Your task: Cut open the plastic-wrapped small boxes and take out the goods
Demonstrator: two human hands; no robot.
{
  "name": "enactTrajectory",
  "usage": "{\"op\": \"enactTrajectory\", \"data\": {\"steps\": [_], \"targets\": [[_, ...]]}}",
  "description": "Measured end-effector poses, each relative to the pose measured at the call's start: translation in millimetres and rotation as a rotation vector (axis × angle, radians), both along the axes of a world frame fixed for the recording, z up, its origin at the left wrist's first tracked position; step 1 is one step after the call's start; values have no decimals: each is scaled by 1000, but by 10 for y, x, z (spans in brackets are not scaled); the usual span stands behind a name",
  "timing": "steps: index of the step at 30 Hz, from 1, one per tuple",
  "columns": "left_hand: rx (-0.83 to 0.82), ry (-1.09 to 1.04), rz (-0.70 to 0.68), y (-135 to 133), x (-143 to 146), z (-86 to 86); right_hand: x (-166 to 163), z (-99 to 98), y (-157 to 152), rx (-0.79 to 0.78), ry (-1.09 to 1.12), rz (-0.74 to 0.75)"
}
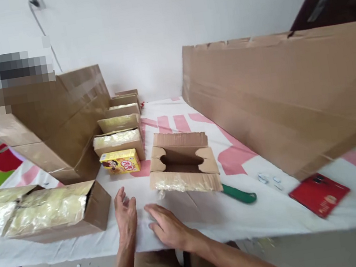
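Note:
My left hand (126, 215) hovers near the table's front edge, fingers apart and holding nothing. To its right, my right hand (168, 226) is also open, with fingers stretched toward the left hand. Just beyond them stands a cardboard box (182, 159) with its top flaps spread, and its inside is dark. Torn clear tape hangs from its front flap. Left of that box lies a small yellow carton (120, 162) with red and white print. A green handle (239, 194) sticks out from behind the box's right front corner; the rest of that tool is hidden.
Taped cardboard boxes (52, 210) lie at the front left, and more boxes (121, 143) line up toward the wall. Large cardboard panels (285, 90) stand on both sides. A red flat object (320, 194) and plastic scraps (268, 179) lie right. A person is partly visible behind the left panel.

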State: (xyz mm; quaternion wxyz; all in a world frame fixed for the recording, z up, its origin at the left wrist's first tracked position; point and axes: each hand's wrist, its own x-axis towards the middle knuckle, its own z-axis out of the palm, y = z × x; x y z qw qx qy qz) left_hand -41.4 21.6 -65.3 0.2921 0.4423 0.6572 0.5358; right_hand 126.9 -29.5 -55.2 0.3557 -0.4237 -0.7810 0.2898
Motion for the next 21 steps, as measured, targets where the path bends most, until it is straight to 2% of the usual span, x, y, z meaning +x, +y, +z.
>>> {"op": "enactTrajectory", "data": {"steps": [1, 2, 3, 6, 8, 10, 11, 14, 16, 18, 21], "targets": [[10, -3, -26, -85, 32, -19, 226, 110, -220, -23, -28, 101], [25, -8, -56, -168, 72, -33, 461, 230, -416, -51, -38, 137], [42, -12, -88, -247, 120, -39, 697, 352, -582, -70, -35, 100], [71, -15, -183, -407, 289, 9, 1369, 640, -840, -85, -20, -217], [86, 21, -233, -411, 390, 98, 1754, 726, -783, -65, -38, -423], [129, 74, -250, -323, 468, 223, 2063, 746, -546, -40, -45, -545], [157, 88, -257, -252, 504, 295, 2181, 748, -370, -43, -26, -557], [210, 21, -334, -4, 635, 518, 2348, 797, 299, -130, 188, -441], [218, -79, -412, 133, 753, 644, 2278, 889, 739, -199, 417, -386], [214, -155, -417, 210, 864, 728, 2104, 996, 1042, -245, 586, -332], [214, -159, -241, 169, 930, 750, 1885, 1083, 1088, -239, 587, -168]]}}
